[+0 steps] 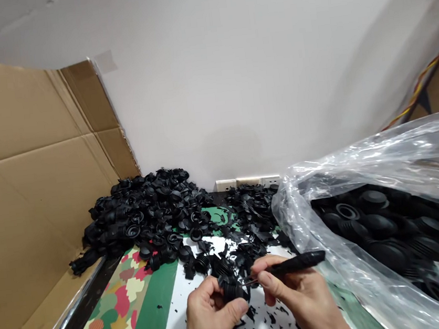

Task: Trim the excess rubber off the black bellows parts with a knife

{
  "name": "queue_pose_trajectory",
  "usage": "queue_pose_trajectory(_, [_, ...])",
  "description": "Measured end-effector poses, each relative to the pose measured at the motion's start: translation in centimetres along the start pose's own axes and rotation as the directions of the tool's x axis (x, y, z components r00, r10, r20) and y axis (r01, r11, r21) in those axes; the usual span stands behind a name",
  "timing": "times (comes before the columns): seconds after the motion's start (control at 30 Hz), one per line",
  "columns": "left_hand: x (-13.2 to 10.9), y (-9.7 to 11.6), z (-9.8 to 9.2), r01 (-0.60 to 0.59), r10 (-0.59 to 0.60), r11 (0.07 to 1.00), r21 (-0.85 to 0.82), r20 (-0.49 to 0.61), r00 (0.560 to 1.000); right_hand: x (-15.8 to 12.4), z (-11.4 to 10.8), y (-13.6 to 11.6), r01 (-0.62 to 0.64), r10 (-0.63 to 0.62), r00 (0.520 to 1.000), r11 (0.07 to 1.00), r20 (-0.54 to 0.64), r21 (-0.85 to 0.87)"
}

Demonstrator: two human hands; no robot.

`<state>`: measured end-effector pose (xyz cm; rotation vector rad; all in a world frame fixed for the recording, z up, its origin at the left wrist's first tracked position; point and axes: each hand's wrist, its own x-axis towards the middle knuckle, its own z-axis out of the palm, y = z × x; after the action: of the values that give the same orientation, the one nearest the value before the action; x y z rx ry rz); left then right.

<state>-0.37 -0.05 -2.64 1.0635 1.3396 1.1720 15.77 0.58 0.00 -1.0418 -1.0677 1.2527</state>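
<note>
Your L hand (pixel 211 316) clenched the ribbed rubber part (pixel 232 291) just left of your R hand (pixel 298 295), whose fingers gripped the black-handled tool (pixel 294 265), tip pointing left at it.

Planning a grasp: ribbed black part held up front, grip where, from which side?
Grip the ribbed black part around its corrugated barrel, from the left, as the left hand does: ribs likely give purchase, and its right end is left open to the black-handled tool in the right hand.
</note>
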Motion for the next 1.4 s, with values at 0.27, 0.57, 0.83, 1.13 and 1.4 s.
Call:
queue_pose_trajectory(0.27, [-0.2,-0.2,0.1,0.003,-0.003,1.0,-0.009,-0.005,1.0,-0.8,1.6,0.4,0.023,-0.012,0.993,0.994,-0.115,0.103])
queue_pose_trajectory(0.57, [-0.2,-0.7,0.1,-0.034,0.035,0.996,-0.082,0.016,0.999,-1.1,1.8,1.8,0.098,-0.089,0.993,0.989,-0.076,0.112])
queue_pose_trajectory(0.83, [-0.2,-0.7,0.2,-0.165,0.165,0.983,-0.076,-0.007,0.986,-1.2,1.7,3.6,0.265,-0.267,0.963,0.962,-0.031,-0.061])
queue_pose_trajectory(1.13, [-1.0,0.4,0.5,-0.09,0.089,0.996,0.014,0.103,0.991,1.3,-1.7,1.9,0.714,-0.763,0.621,0.458,0.179,-0.529])
queue_pose_trajectory(1.4, [-0.6,1.5,0.5,-0.17,0.168,0.983,0.065,0.031,0.985,2.1,-3.1,1.4,0.217,-0.264,0.959,0.919,-0.105,-0.328])
